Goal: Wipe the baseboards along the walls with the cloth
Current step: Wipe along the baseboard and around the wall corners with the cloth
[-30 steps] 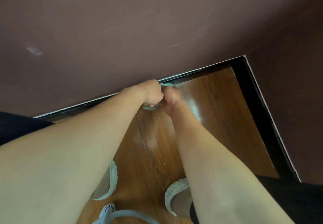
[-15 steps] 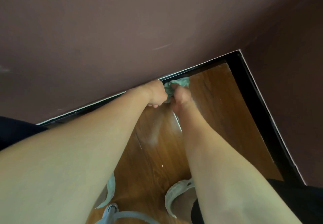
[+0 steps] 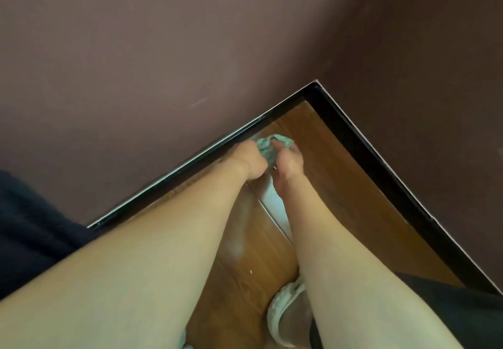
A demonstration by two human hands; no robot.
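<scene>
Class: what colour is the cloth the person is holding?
Pale teal-green; the head view shows the cloth bunched between the left hand and right hand.

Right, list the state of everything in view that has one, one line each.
cloth, bunched up, held low beside the baseboard; contact with it unclear.
left grip, fingers curled round the cloth.
right grip, holding the cloth's other side.
baseboard, black, glossy, meeting in a corner.
floor, wooden, shiny with glare.
shoe, flat on the floor.
</scene>
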